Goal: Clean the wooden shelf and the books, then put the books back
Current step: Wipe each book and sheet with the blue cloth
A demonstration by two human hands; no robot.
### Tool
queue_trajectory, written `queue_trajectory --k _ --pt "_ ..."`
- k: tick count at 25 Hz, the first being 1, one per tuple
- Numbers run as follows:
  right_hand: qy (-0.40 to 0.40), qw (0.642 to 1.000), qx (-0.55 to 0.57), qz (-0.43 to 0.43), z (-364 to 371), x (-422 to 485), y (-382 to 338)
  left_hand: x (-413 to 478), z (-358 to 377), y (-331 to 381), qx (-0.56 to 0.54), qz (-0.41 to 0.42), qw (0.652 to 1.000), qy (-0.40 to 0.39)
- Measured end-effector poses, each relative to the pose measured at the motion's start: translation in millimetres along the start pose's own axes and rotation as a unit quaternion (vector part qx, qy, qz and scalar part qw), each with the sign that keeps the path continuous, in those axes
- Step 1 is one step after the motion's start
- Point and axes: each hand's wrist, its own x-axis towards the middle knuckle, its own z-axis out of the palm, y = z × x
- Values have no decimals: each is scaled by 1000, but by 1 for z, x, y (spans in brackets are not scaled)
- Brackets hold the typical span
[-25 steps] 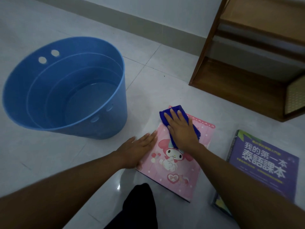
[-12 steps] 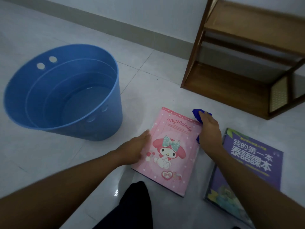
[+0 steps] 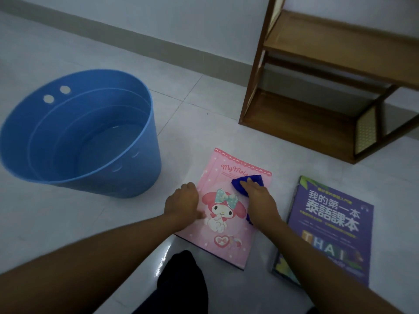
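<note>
— Pink and glossy, the pink book [image 3: 229, 236] lies flat on the floor [image 3: 204, 109], toward its near edge, between the blue bucket [image 3: 102, 186] and the purple book [image 3: 328, 223]. The wooden shelf [image 3: 294, 116] stands at the floor's far edge, against the wall.

— And the hands?

— The right hand [image 3: 260, 200] presses the blue cloth [image 3: 255, 178] onto the cover just under the title, with the fingers laid nearly flat on it. The left hand [image 3: 182, 203] sits at the book's left edge, thumb on the cover and fingers curled. Whether they hook under the edge I can't tell, because the knuckles hide them.

— How should the wipe go?

— I'd say long strokes from the top of the cover down toward the person, with light pressure. The cloth should be only damp so the paper doesn't soak. The left hand should pin the book so it doesn't skate on the tile, then shift so its own patch gets wiped too.

— What differs from half a second ago?

— Then the cloth hand was off the book's right edge, over the floor between the two books. Now it is on the cover. The left fingers were stretched along the edge, and now they're bunched. Books and bucket lie where they were.
</note>
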Motion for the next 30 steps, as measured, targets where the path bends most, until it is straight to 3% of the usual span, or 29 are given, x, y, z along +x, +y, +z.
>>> queue_trajectory --k 4,7,9,13,15,16,19,22,25,28,30 --pt "10 995 102 10 -10 8 6 1 -10 3 -56 28 998 -21" --pt "62 955 280 80 -25 7 8 -4 -25 7 -108 73 990 -51" --pt "47 882 449 134 -39 2 6 -9 -39 10 -134 104 985 -28" --pt "-30 655 722 222 -76 -20 -2 -15 -85 25 -174 203 963 -21" --pt "-36 593 777 208 -100 -29 -7 -20 -108 36 -121 256 959 8" --pt "-34 581 790 194 -113 -33 -9 -24 -118 44 -77 277 957 29" --pt "-36 589 794 143 -164 -44 -21 -41 -144 65 130 325 927 137" --pt "30 672 727 138 -214 -56 -36 -56 -167 80 235 369 871 223" --pt "95 713 680 142 -258 -72 -47 -80 -190 102 187 387 876 218" --pt "162 779 599 87 -297 -92 -40 -106 -214 120 15 386 919 75" --pt "186 788 587 32 -317 -111 -34 -107 -229 125 -34 377 925 40"
